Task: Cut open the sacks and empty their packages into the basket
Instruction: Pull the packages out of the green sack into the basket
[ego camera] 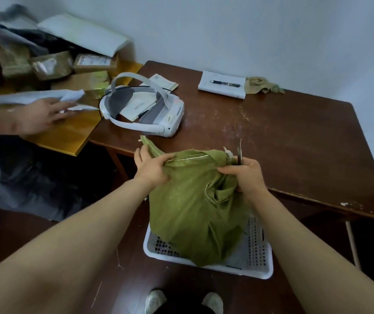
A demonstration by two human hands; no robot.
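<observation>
A green woven sack stands bulging in a white perforated basket on the floor in front of me. My left hand pinches the sack's stitched top edge at its left corner. My right hand grips the bunched right side of the sack's top and also holds scissors, whose blades point up and away past the sack. The sack's contents are hidden.
A dark wooden table stands beyond the sack, bearing a white headset, a notepad with a pen and a green rag. At the left, another person's hand handles white packaging near piled parcels on a yellow table.
</observation>
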